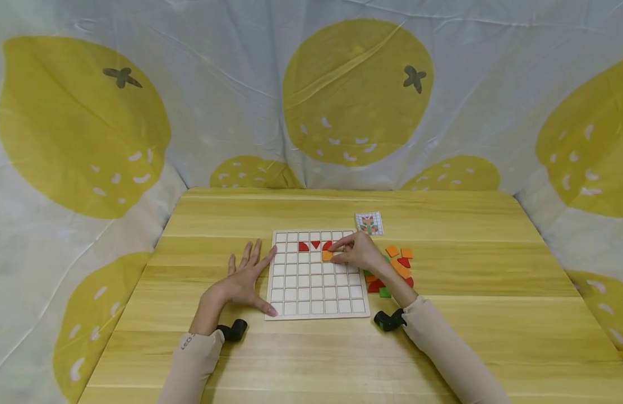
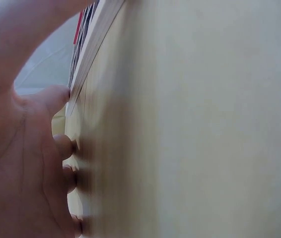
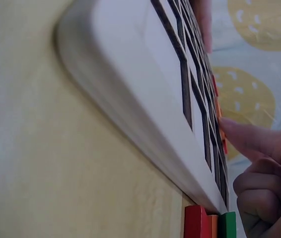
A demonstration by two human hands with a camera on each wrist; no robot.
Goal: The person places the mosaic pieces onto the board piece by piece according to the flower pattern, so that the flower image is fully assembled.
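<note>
A white gridded board (image 1: pixel 311 280) lies on the table. My left hand (image 1: pixel 243 280) spreads along its left edge, thumb at the near corner and index finger farther up; the other fingers (image 2: pixel 68 178) touch the table. My right hand (image 1: pixel 359 252) reaches over the board from the right and pinches an orange square tile (image 1: pixel 327 256) at a cell in the upper rows, the other fingers curled under. Just above that tile is a red quarter-round piece (image 1: pixel 327 246). In the same row sit a red triangle (image 1: pixel 315 244) and another red quarter-round piece (image 1: pixel 303 247).
Loose orange, red and green pieces (image 1: pixel 402 269) lie in a pile right of the board, partly behind my right forearm. A small pattern card (image 1: pixel 369 223) rests beyond the board's far right corner. Lemon-printed cloth (image 1: pixel 356 90) hangs around the wooden table (image 1: pixel 281 359).
</note>
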